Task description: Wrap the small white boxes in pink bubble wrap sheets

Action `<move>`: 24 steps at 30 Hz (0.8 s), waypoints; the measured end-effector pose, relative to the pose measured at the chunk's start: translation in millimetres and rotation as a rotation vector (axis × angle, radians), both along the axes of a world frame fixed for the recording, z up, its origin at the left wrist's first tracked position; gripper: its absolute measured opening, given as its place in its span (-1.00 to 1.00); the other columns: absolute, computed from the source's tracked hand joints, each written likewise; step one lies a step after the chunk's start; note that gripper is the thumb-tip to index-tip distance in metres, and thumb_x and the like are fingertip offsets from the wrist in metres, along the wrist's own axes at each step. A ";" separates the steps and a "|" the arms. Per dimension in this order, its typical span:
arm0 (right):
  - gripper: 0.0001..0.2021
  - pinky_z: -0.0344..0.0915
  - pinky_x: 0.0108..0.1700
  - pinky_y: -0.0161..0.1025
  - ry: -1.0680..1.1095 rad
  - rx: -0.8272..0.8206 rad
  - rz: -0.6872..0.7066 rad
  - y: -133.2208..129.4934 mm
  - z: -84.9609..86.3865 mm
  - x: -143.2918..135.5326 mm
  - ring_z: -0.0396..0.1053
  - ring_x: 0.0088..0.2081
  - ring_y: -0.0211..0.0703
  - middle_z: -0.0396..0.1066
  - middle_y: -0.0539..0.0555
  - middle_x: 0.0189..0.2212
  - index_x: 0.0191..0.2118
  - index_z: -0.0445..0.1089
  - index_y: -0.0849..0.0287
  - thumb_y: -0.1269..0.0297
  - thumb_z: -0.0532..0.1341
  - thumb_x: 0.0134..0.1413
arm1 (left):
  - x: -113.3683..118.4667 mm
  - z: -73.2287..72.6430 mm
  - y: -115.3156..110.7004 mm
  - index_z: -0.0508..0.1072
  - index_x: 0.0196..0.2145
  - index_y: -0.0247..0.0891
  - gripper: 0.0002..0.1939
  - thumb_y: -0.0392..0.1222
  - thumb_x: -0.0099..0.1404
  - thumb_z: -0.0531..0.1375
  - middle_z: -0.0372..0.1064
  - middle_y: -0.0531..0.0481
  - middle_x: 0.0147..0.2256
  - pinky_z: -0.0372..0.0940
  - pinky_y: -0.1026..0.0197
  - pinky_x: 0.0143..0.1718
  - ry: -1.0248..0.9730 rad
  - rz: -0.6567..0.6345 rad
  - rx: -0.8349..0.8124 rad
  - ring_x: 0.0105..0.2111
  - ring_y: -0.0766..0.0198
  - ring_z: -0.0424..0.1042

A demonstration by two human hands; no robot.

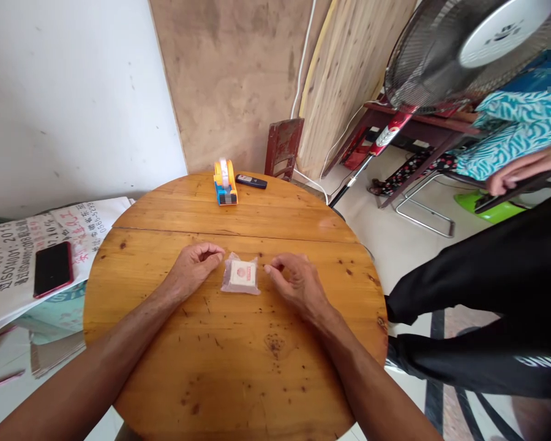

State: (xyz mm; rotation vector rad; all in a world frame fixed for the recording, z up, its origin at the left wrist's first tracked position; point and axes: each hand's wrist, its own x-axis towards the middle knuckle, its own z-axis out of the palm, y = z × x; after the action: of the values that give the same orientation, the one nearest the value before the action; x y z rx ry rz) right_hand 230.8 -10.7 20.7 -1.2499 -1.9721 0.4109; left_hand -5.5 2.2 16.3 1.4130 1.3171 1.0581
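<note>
A small, square, cream-coloured block with red print [244, 273], wrapped in clear plastic, lies flat on the round wooden table [239, 355]. Left of the packet, my left hand [195, 264] has its thumb and forefinger pinched together by the wrapper's upper-left corner, with nothing visible between them. My right hand [299, 283] rests on the other side, fingers curled and thumb slightly apart from the forefinger, a small gap away from the wrapper. Nothing shows in its grip.
A yellow and blue tape dispenser [225, 182] and a dark handheld device [251, 181] sit near the table's far edge. At left, a phone [54, 269] lies on printed sheets. A standing fan [468, 55], a chair [283, 147] and two other people surround the table.
</note>
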 end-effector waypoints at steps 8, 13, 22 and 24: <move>-0.49 0.24 -0.51 -0.22 0.777 -0.229 0.596 -53.9 118.9 -1.5 0.10 -0.70 -0.34 0.23 -0.14 -0.60 0.21 0.24 -0.20 0.21 0.26 0.15 | 0.2 0.0 0.3 0.51 -0.35 -0.29 -0.74 -0.04 0.11 0.21 0.44 0.04 -0.46 0.22 0.26 -0.37 0.023 0.002 -0.007 -0.47 0.30 0.33; -0.76 0.26 -0.43 -0.26 0.682 -0.156 0.707 -45.2 136.6 2.8 0.17 -0.66 -0.37 0.26 -0.13 -0.61 -0.06 0.48 -0.10 0.33 0.18 0.22 | -0.7 -0.8 -0.1 0.51 -0.35 -0.30 -0.73 -0.04 0.07 0.23 0.40 0.07 -0.52 0.18 0.26 -0.42 0.000 0.023 -0.027 -0.52 0.32 0.28; -0.88 0.14 -0.40 -0.35 -0.246 -0.216 0.327 -11.6 54.6 -2.6 0.31 -0.44 -0.30 0.46 -0.01 -0.44 -0.34 0.46 0.16 0.46 0.18 0.10 | 0.1 1.7 0.9 0.52 -0.38 -0.29 -0.78 -0.07 0.10 0.23 0.31 0.13 -0.59 0.16 0.27 -0.41 -0.024 -0.002 -0.014 -0.55 0.35 0.23; -0.88 0.12 -0.39 -0.35 -0.258 -0.183 0.339 1.8 53.3 -8.5 0.31 -0.43 -0.30 0.45 -0.01 -0.44 -0.37 0.45 0.17 0.46 0.18 0.09 | 0.3 2.6 0.4 0.52 -0.38 -0.29 -0.78 -0.08 0.10 0.23 0.32 0.13 -0.58 0.17 0.27 -0.42 -0.034 -0.001 -0.023 -0.55 0.35 0.24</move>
State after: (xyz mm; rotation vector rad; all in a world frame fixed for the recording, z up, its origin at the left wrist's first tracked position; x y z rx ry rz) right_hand 222.3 -8.9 74.0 -1.1218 -2.4254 0.6360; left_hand -5.2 2.6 18.9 1.3732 1.2997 1.0588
